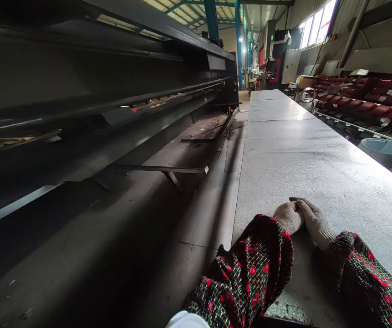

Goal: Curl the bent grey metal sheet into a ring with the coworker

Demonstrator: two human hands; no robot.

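Note:
Both of my hands wear pale work gloves and rest together on a long grey metal sheet (284,150) that runs away from me. My left hand (287,217) lies curled on the sheet near its left edge. My right hand (313,222) lies over it, fingers wrapped across the left hand's knuckles. Neither hand holds a tool or a part. Patterned sleeves with red flowers cover both forearms.
A big dark machine (96,91) with long horizontal rails fills the left. Between it and the sheet runs a bare concrete floor (114,237). To the right stand red stacked profiles (369,102) and a pale blue bucket (383,152).

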